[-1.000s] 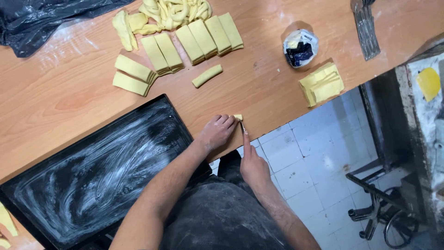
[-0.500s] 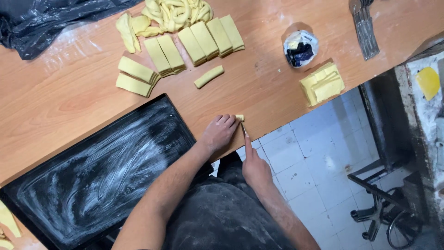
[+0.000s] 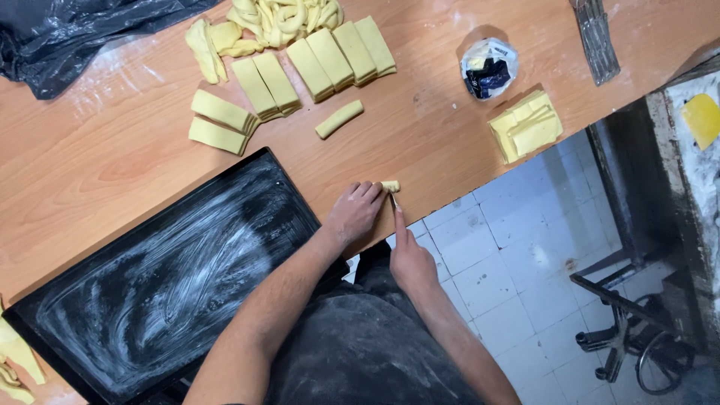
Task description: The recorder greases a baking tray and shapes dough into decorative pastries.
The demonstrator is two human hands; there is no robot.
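One small yellow dough piece (image 3: 390, 186) lies at the near edge of the wooden table (image 3: 97, 161), with both hands at it. One rolled dough stick (image 3: 339, 119) lies alone further in, well apart from the hands. Folded dough slabs (image 3: 311, 64) are laid side by side near the far edge; about seven can be counted, with two more set at an angle to their left. One heap of twisted dough scraps (image 3: 281, 15) sits behind them. One stack of yellow squares (image 3: 526, 126) lies to the right, one small round tub (image 3: 488, 67) just beyond it, and one metal tool (image 3: 595, 37) near the upper edge. One black floured tray (image 3: 161, 277) occupies the near left of the table; one black plastic bag (image 3: 71, 34) lies in the far left corner.

The left hand (image 3: 354, 214) rests palm down, fingers curled and close together, fingertips touching the small dough piece. The right hand (image 3: 409, 259) is closed, forefinger stretched forward along a thin implement (blade or scraper, too slender to identify) whose tip meets the same piece.

The scrap heap, the bag and the metal tool are cut off by the upper frame edge. More yellow dough (image 3: 13, 360) at the lower left is only partly in view. The tub's contents cannot be made out.
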